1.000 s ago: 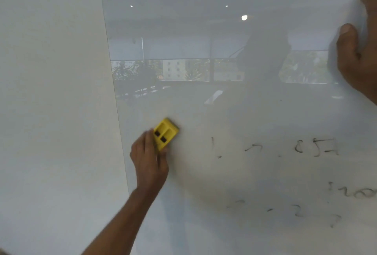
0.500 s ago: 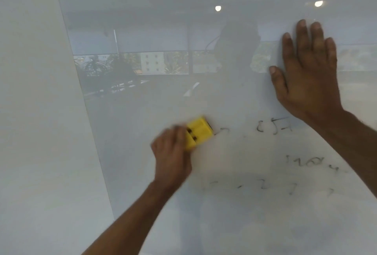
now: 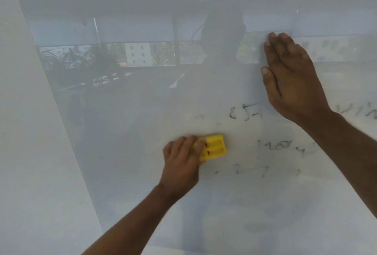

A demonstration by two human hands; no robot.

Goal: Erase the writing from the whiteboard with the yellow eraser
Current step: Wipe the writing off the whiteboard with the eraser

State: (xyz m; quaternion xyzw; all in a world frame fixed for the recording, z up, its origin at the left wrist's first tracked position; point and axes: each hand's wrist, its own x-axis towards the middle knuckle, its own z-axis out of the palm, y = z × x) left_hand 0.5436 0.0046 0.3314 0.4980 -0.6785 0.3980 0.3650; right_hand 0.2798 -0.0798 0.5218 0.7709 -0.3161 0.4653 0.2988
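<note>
Clearly the wiping step is under way: the left hand grips the yellow eraser, fingers curled over its left end, and holds it flat against the whiteboard roughly midway across the board's visible width and somewhat below mid-height. The right hand lies with fingers straight and palm against the board, higher up and toward the right, holding nothing.

Traces of writing are left above and to the right of the eraser, a second faint row sits just to its right, and a third scatter of marks lies just below it; more strokes show near the right border of the view.

By my reading the task is partly done, and the next move calls for a firm sweep rightward through the middle row, then passes above and below.

Toward the board's left edge the surface looks bare of ink, with free room there and lower down. Rightward travel looks tighter, since the right forearm crosses over the marks farthest right and would likely need to lift.
</note>
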